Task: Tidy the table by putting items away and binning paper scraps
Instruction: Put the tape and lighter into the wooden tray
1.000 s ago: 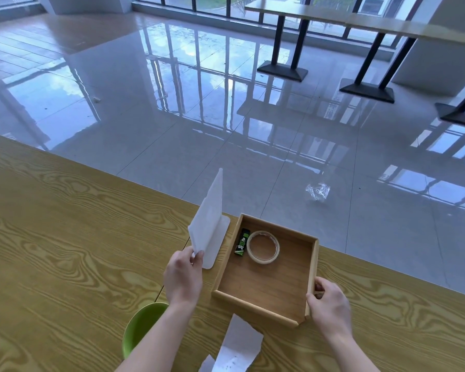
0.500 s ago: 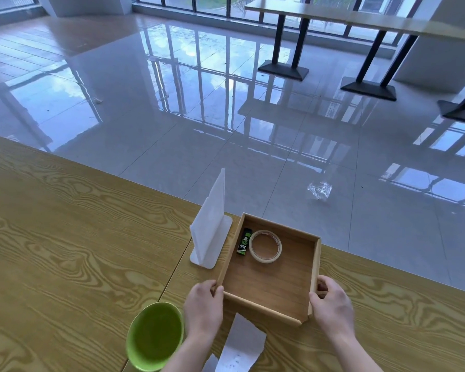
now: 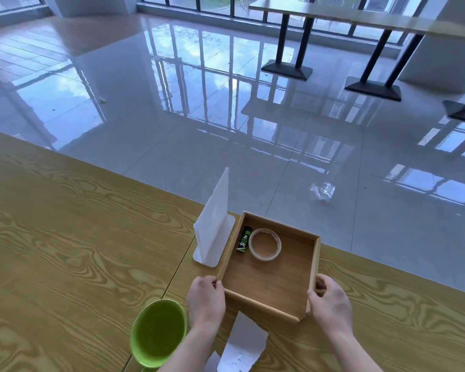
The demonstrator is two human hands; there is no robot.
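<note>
Head: bookend (image 3: 212, 237) beside tray (image 3: 313, 267); bowl (image 3: 157, 332), paper scrap (image 3: 243, 345) near.

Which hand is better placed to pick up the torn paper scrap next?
Left, likely. Both hands grip the wooden tray, but the left hand sits nearest the paper scrap; the right hand is farther off.

Wooden tray (image 3: 313, 267) near the table's (image 3: 65, 237) far edge, tape roll (image 3: 265, 244) and lighter (image 3: 244, 239) inside at its back, bookend (image 3: 212, 232) just left, bowl (image 3: 157, 331) front-left, paper scrap (image 3: 243, 345) in front.
</note>
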